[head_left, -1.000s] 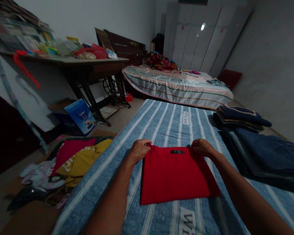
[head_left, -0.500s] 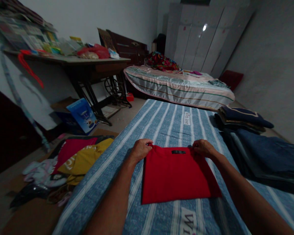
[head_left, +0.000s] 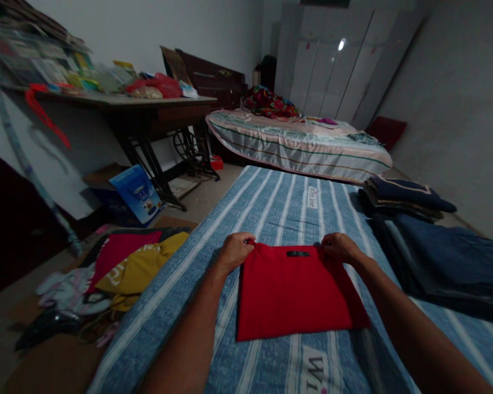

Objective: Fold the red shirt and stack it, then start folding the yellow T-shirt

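Two corners: pinched by left hand (head_left: 235, 253) and right hand (head_left: 340, 248).
Shirt (head_left: 299, 295): lower centre, folded, apparently being squared; next move likely needs even tension.

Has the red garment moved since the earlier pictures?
No, not visibly: the red garment keeps its place against the printed lettering on the striped sheet.

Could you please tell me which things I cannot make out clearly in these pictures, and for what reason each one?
All in the head view:
Wording on the black label: too small to read.
Underside of the red garment: hidden by its upper side.
Exact grip of the right hand: covered by the back of that hand.
Rest of the near print: cut off by the bottom edge.
Right end of the dark blue folded clothes: cut off by the right edge.
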### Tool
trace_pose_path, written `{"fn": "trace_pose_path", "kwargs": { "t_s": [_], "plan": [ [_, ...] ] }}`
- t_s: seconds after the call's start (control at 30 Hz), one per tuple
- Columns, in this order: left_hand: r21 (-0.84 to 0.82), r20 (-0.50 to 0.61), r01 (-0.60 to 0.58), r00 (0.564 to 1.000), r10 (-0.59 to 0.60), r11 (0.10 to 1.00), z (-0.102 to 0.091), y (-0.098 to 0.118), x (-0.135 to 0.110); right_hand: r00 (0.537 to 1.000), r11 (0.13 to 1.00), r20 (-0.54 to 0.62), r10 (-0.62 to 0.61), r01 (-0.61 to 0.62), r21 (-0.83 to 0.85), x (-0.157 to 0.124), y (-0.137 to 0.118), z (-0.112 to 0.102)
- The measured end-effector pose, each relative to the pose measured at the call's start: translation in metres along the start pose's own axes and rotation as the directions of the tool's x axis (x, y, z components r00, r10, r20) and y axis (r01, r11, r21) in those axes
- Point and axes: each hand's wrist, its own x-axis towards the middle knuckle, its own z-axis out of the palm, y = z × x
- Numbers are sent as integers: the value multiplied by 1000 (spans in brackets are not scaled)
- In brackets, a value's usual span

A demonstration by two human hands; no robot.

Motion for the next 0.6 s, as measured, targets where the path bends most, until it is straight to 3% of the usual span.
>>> {"fn": "trace_pose_path", "kwargs": {
  "t_s": [0.37,0.6],
  "plan": [
    [4,3,18,1000,-18,1000,0,2,1,1000,999,-30,-1,3,55,-1,1,2],
    [-26,6,-2,1000,2,1000,-3,2,4,994,974,-107,-16,39,225,-6,5,-1]
  ]
}}
